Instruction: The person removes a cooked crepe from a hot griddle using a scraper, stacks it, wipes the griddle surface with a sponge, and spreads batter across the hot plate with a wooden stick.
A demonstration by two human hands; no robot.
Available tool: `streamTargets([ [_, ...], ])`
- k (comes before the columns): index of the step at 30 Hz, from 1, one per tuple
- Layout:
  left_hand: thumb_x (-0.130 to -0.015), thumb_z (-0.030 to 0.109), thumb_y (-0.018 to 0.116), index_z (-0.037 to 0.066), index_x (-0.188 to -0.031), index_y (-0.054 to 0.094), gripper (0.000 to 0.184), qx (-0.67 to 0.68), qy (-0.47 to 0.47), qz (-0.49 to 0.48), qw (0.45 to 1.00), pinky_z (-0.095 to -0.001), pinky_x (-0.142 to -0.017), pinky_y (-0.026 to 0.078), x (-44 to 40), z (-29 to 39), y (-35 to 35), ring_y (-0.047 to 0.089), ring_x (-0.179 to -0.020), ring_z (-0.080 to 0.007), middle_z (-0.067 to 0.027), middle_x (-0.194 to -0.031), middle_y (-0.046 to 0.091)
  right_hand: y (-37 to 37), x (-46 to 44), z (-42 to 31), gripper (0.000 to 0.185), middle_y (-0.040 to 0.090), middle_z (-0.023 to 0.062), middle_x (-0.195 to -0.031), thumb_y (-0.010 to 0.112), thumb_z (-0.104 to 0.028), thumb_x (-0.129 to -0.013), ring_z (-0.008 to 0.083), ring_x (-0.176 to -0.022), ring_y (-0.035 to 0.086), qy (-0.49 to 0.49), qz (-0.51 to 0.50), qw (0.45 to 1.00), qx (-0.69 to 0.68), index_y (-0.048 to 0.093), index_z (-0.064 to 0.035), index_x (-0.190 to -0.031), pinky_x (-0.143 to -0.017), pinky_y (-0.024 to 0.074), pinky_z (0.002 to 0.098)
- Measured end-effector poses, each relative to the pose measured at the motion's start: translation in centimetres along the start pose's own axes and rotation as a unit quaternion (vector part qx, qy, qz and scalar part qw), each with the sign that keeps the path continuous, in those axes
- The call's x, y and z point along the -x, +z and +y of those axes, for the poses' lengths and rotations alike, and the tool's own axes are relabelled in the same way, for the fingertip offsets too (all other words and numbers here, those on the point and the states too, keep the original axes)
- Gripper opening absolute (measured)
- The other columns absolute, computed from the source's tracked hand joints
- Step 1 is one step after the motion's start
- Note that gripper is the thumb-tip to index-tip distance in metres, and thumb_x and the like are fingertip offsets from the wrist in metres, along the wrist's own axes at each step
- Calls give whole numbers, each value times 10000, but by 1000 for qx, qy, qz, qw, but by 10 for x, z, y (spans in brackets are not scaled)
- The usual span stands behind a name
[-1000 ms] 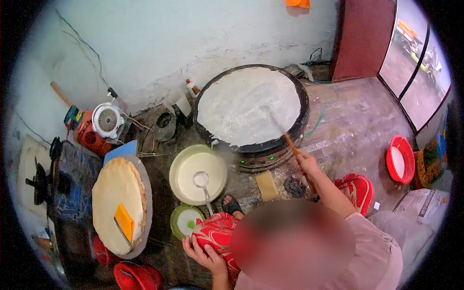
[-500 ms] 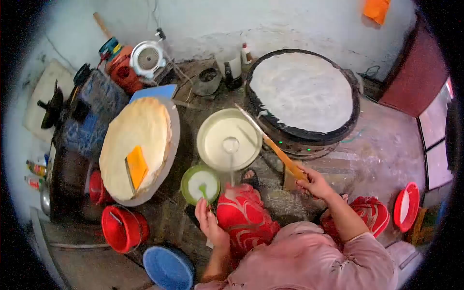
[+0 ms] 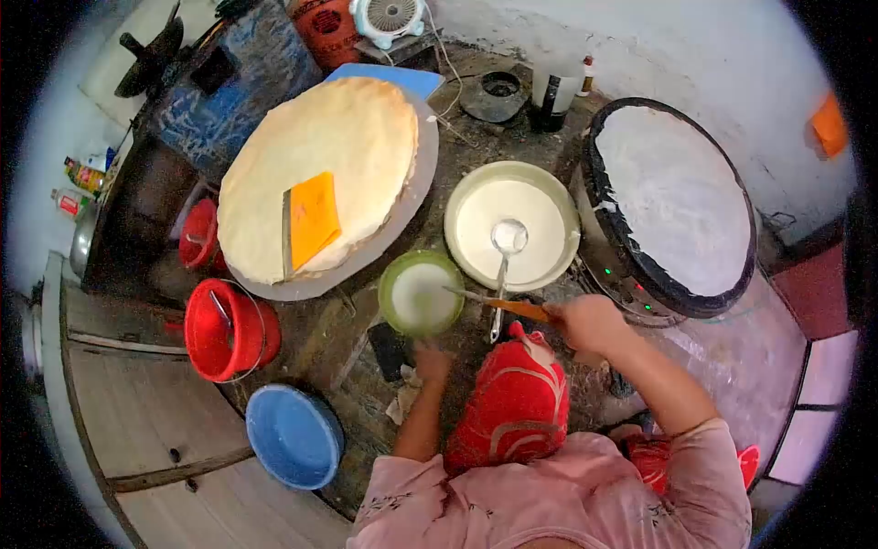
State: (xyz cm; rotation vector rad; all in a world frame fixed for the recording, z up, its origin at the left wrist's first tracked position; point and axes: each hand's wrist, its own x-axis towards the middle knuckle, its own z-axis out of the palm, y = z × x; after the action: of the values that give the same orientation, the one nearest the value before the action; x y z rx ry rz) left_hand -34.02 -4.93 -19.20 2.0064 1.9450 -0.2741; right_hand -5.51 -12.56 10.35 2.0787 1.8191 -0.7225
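My right hand (image 3: pixel 590 331) is closed on a long wooden spatula (image 3: pixel 521 306), whose thin tip reaches the edge of a green bowl (image 3: pixel 393 320) of whitish liquid. Smeared by motion, my left hand (image 3: pixel 432 360) is just below that bowl; its fingers and anything in them cannot be made out. A larger pale bowl (image 3: pixel 569 247) of cream batter holds a metal ladle (image 3: pixel 509 238). At the right, a round black-rimmed griddle (image 3: pixel 677 197) is covered with a thin white layer. On the left lies a stack of round flatbreads (image 3: pixel 320 137) with an orange scraper (image 3: pixel 314 220) on top.
A red bucket (image 3: pixel 215 343) and a blue basin (image 3: pixel 293 437) stand at the lower left. Behind are a blue board (image 3: pixel 402 80), a small fan (image 3: pixel 389 14) and a pitcher (image 3: pixel 553 91). A red-clothed knee (image 3: pixel 521 393) rises between my arms.
The view has swung left and down. My right hand has brought the spatula from the griddle across to the green bowl. My left hand has moved from my knee to beside that bowl.
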Motion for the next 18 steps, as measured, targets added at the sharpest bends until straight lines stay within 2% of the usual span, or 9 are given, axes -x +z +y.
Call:
streamTargets([
  [1, -792, 440, 607, 40, -1249, 457, 625, 7, -9, 3, 1000, -449, -699, 502, -8, -4, 7, 506, -1036, -345, -176, -1325, 387, 8, -23, -5, 359, 633, 138, -775, 567, -191, -738, 309, -738, 624, -5, 7, 1000, 5, 603, -196, -1096, -670, 498, 415],
  [3, -835, 411, 563, 9, -998, 625, 438, 25, -29, -192, 981, -421, -605, 502, -30, -20, 5, 601, -738, -298, -159, -957, 629, 9, -58, -21, 310, 640, 138, -779, 572, -192, -731, 306, -753, 629, -13, 11, 1000, 11, 637, -153, -1032, -683, 504, 409],
  [4, -835, 411, 563, 9, -998, 625, 438, 25, -33, -193, 980, -421, -605, 502, -28, -27, 1, 601, -738, -298, -159, -957, 629, 2, -72, -34, 272, 644, 145, -816, 577, -196, -721, 306, -787, 630, 6, -8, 1000, -9, 651, -106, -967, -705, 505, 404],
  [6, -884, 368, 499, -12, -777, 651, 423, 256, -5, 14, 967, -430, -559, 478, 1, -32, -41, 573, -572, -308, -155, -655, 613, 4, -93, -43, 251, 647, 153, -853, 581, -199, -711, 307, -822, 630, 17, -27, 999, -28, 665, -60, -902, -726, 506, 400],
  [10, -913, 324, 454, -33, -783, 625, 417, 268, 3, -22, 963, -454, -546, 446, 58, -39, -44, 561, -593, -325, -196, -668, 580, 20, -123, -51, 263, 640, 180, -908, 605, -207, -677, 312, -854, 624, -1, -25, 996, -82, 666, -15, -846, -761, 501, 392],
  [13, -926, 316, 427, -31, -734, 590, 429, 371, 63, 170, 911, -473, -479, 382, 75, -27, -25, 505, -505, -321, -205, -599, 515, 32, -137, -54, 276, 640, 174, -904, 620, -225, -667, 320, -850, 621, 13, -49, 995, -86, 669, -48, -873, -761, 500, 396],
  [15, -928, 305, 429, -26, -802, 589, 389, 336, 72, 34, 938, -482, -484, 382, 74, -13, -57, 489, -502, -325, -200, -619, 521, 53, -144, -46, 312, 643, 155, -911, 614, -230, -680, 320, -845, 620, 28, -15, 992, -122, 666, -119, -968, -765, 498, 395],
  [16, -927, 302, 436, -13, -811, 586, 367, 199, -29, -121, 972, -482, -458, 369, 33, -42, 29, 489, -494, -313, -183, -625, 526, 50, -144, -43, 377, 644, 140, -895, 604, -222, -688, 314, -837, 619, 10, -41, 995, -88, 643, -190, -1061, -768, 494, 392],
  [18, -926, 299, 437, -10, -800, 590, 367, 282, 25, -39, 958, -467, -437, 361, -17, -78, 106, 480, -477, -306, -180, -617, 528, 52, -138, -41, 400, 642, 144, -876, 600, -212, -684, 314, -829, 618, 11, -40, 993, -109, 633, -190, -1082, -759, 494, 396],
])
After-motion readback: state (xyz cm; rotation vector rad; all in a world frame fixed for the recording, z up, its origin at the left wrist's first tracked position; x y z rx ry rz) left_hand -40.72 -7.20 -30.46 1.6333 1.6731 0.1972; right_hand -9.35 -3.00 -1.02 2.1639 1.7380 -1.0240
